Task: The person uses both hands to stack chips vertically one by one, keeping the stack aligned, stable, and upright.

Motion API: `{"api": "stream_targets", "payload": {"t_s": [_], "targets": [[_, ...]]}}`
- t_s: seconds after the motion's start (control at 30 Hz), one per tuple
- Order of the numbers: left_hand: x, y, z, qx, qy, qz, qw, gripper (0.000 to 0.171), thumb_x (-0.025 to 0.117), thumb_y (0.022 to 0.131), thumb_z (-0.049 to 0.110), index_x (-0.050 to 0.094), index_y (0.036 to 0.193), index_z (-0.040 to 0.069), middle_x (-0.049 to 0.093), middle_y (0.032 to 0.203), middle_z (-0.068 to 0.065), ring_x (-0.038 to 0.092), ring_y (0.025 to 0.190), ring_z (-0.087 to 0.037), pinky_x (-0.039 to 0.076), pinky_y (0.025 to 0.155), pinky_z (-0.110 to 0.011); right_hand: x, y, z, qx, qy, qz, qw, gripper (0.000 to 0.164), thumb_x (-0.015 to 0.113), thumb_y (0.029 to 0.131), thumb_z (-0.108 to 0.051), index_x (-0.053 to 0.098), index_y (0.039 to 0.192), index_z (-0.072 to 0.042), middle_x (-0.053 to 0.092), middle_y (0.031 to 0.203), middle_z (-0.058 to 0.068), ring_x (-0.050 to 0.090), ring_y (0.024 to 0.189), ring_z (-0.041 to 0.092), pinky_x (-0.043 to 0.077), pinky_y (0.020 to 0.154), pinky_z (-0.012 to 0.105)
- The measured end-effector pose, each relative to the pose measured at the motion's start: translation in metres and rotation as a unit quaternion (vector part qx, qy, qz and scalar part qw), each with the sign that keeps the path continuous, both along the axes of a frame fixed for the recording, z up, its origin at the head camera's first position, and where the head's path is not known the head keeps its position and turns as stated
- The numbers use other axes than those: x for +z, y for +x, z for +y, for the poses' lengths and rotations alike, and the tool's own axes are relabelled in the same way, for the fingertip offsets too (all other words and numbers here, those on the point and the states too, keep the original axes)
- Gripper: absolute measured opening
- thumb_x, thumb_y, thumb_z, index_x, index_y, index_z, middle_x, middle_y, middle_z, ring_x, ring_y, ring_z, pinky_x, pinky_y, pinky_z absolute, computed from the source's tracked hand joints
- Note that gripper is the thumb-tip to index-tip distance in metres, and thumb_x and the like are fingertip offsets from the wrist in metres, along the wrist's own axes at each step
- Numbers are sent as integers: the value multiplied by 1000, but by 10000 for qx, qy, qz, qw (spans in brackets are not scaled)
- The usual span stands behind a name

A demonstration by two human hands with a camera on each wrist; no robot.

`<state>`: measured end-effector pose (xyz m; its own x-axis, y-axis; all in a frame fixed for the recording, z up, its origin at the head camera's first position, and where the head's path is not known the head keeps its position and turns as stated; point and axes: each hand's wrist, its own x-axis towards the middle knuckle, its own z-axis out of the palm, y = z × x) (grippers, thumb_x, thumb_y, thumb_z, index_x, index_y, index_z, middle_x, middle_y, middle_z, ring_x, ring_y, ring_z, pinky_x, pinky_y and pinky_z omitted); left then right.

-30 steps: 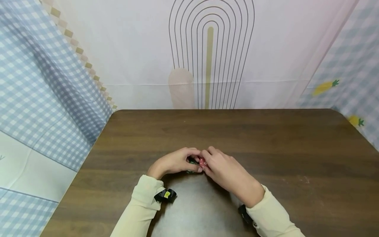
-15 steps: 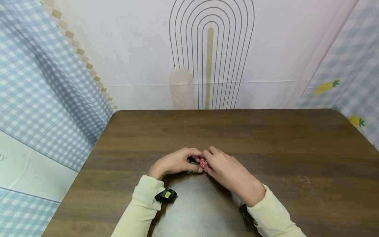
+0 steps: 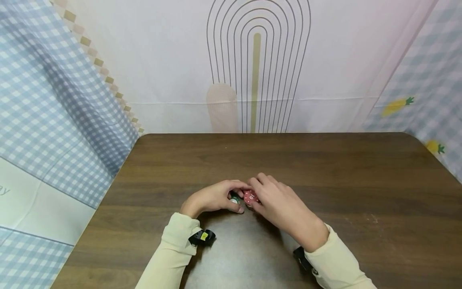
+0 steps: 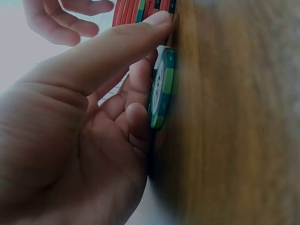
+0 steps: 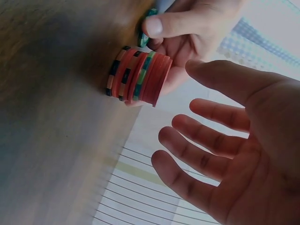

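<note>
A short stack of poker chips (image 3: 250, 197), topped by a red one marked 10, stands on the table between both hands. Red, green and black edges show along the stack (image 5: 140, 77) in the right wrist view. My left hand (image 3: 216, 196) curves beside it, its fingers reaching behind the stack and its thumb slightly away. In that hand's hollow, a green poker chip (image 4: 162, 89) lies flat on the table. My right hand (image 3: 278, 204) hovers at the stack's right side; the right wrist view shows its fingers (image 5: 201, 145) spread and apart from the chips.
The brown wooden table (image 3: 325, 168) spreads around the hands. A white cloth (image 3: 162, 60) with arch lines hangs behind it. Blue checked cloth (image 3: 65, 80) hangs along the left, and more with pineapples on the right. Black camera straps (image 3: 202, 237) sit at both wrists.
My right hand has shifted slightly right and loosened from the chip stack, showing more of the red top chip. My left thumb has drawn back from the stack, uncovering more of the green chip.
</note>
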<state>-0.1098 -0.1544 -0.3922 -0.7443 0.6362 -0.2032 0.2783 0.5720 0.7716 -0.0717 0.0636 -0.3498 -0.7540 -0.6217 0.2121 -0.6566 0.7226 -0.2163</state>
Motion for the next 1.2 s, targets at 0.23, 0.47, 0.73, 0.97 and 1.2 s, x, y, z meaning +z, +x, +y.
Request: {"api": "stream_targets", "payload": {"t_s": [0.23,0.47,0.73,0.97,1.2], "targets": [[1,1,1,-87,-150,112,9998,65,82,82,16,55,140,18,61,112,9,56,103,-7,45,94,-28,1,-1,1,-59,25,54,10000,33,75,89,-30,63,113,-12,60,103,2,57,89,20,50,66,36],[6,3,2,-170,-264,414,9986,62,83,81,18,57,137,15,60,110,8,57,98,-10,47,89,-28,-2,-1,1,-54,69,-130,9999,34,74,89,-29,62,114,-10,58,101,3,58,87,20,52,66,36],[9,2,4,-182,-328,516,9980,58,84,80,14,60,132,14,61,103,7,59,92,-12,49,83,-25,-9,-3,3,-149,132,-674,9975,46,80,82,-23,58,119,-9,55,101,3,56,88,17,52,70,35],[11,1,2,-147,-308,460,9984,56,82,81,12,60,133,12,64,102,2,59,91,-12,50,79,-26,-17,-9,2,-183,-253,-1511,9880,49,83,80,-19,58,121,-6,58,103,3,58,90,15,52,77,34],[16,1,0,-143,-131,496,9986,44,75,86,4,63,128,9,64,97,-1,60,90,-14,51,79,-27,-27,-14,2,-233,-692,-2014,9768,46,84,78,-11,60,116,-3,60,105,7,60,92,17,53,80,35]]}}
